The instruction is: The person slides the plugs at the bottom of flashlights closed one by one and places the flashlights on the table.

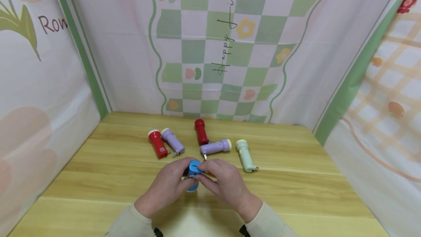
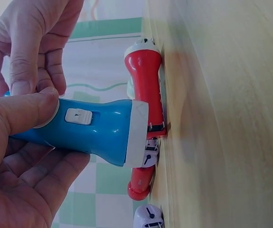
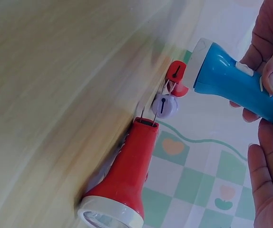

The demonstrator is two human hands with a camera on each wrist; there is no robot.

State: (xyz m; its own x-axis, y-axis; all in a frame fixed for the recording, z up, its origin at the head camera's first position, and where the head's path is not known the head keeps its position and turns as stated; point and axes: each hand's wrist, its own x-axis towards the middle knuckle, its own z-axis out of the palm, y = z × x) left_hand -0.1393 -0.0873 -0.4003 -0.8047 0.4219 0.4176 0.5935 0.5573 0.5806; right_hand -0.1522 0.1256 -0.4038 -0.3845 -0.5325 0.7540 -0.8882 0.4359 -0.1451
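A blue flashlight with a white head rim and a white slide switch is held above the table, tail up and head down. My left hand grips its body, thumb on the switch side and fingers behind. My right hand pinches at the slotted tail end with thumb and forefinger; in the right wrist view its fingers partly cover that end. A bit of metal shows by the tail, partly hidden by fingers. Beyond the hands lie a red flashlight and a purple flashlight, side by side.
Farther back, another red flashlight touches or nearly touches a second purple flashlight. A mint green flashlight lies to the right. Several have metal prongs sticking out. Patterned curtains surround the wooden table at the back and sides.
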